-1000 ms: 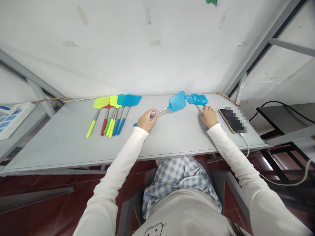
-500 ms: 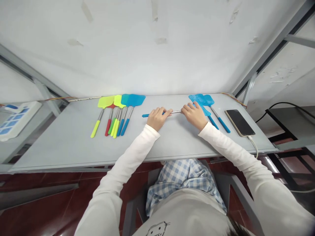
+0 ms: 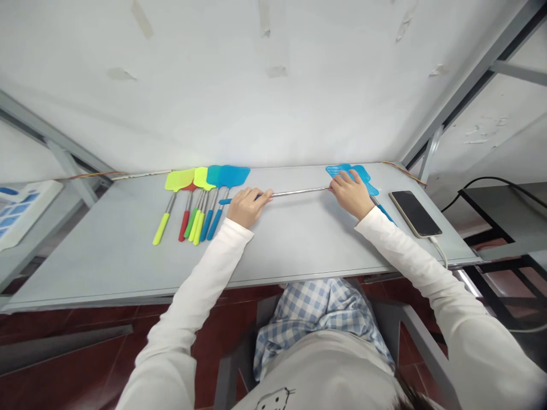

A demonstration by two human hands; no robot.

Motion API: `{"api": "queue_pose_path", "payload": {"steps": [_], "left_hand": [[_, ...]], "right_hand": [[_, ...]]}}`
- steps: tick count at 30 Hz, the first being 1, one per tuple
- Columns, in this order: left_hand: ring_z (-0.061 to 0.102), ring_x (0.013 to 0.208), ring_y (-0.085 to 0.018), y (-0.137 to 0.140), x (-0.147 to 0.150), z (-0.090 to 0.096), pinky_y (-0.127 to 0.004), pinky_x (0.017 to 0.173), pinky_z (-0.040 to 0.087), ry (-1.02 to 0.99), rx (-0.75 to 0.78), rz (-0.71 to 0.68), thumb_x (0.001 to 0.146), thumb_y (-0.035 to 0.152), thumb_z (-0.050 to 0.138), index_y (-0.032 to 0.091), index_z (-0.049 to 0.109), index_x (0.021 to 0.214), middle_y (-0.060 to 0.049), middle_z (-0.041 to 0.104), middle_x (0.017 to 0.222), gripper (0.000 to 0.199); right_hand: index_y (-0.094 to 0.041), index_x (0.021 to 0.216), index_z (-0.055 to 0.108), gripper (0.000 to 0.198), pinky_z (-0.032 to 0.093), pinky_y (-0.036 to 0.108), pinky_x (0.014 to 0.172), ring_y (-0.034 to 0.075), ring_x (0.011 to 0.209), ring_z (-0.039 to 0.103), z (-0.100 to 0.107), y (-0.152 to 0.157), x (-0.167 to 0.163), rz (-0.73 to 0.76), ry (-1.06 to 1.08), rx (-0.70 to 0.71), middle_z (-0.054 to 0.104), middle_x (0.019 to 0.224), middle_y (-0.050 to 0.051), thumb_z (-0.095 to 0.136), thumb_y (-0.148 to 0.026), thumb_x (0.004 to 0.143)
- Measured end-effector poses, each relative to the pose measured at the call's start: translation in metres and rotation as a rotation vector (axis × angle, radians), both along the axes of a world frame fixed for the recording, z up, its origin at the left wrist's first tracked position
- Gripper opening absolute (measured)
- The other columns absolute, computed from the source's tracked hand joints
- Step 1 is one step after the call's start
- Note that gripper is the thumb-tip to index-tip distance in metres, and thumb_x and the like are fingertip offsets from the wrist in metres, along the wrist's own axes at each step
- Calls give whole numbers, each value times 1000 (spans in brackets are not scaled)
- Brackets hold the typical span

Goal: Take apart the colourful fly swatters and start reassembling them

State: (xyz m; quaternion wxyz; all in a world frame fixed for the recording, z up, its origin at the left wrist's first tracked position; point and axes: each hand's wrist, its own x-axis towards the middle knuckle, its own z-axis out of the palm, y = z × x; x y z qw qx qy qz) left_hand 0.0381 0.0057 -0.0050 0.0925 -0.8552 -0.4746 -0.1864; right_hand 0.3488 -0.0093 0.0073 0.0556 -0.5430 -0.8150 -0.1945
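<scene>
You have the blue plastic fly swatter with a long, thin silver metal rod [image 3: 301,192] stretched crosswise over the middle of the grey table [image 3: 290,245], its blue handle end pointing left. Your left hand [image 3: 247,208] is closed around it where handle meets rod; your right hand [image 3: 352,196] has its fingers gripping the rod's far end, where your knuckles hide the exact hold. The lattice head [image 3: 371,188] just past those knuckles seems to be its own.

Beside and behind your right hand lie other blue swatters [image 3: 335,170], heads overlapping; their edges could catch on yours if you lift or twist there. On the left, the handle tip overlaps the rod of the nearest swatter in a fanned row of yellow, red, green and blue swatters [image 3: 179,179], so a leftward sweep could drag that row askew. A hard pull with uneven force could bend the slender rod or let it slip. Farther right, the black-screened phone [image 3: 415,213] might get knocked by a swinging right forearm.
</scene>
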Motion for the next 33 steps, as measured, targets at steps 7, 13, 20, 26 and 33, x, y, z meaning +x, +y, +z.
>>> {"api": "queue_pose_path", "payload": {"steps": [7,13,20,26,33], "left_hand": [[59,90,-23,-9,55,0,-34,75,37,49,1,-28,99,33,25,17,60,117,-12,63,99,43],[63,85,-20,-6,66,2,-31,59,33,165,-83,32,100,45,19,22,59,113,-10,66,95,49],[65,77,-20,-7,40,4,-31,51,21,261,-123,46,100,46,19,26,61,108,-9,68,91,47],[65,76,-19,-9,8,5,-31,52,21,246,-84,72,99,48,23,25,63,103,-9,70,87,47],[66,75,-19,-12,27,10,-30,53,23,121,-19,38,98,49,28,22,65,103,-7,72,88,46]], "right_hand": [[-13,104,62,39,29,37,84,24,86,58,5,1,-48,13,-57,-65,68,90,14,24,-23,100],[-12,98,62,32,25,35,80,22,81,58,-2,8,-40,31,-66,-6,69,83,11,31,-19,99],[-14,94,61,37,23,34,82,20,84,55,-11,9,-7,135,-79,95,69,85,7,26,-25,103],[-16,94,60,35,23,34,84,20,83,52,-14,14,24,114,-111,163,67,83,6,27,-21,102],[-13,94,64,33,27,34,82,23,89,55,1,0,-24,33,-4,126,67,92,12,33,-25,98]]}}
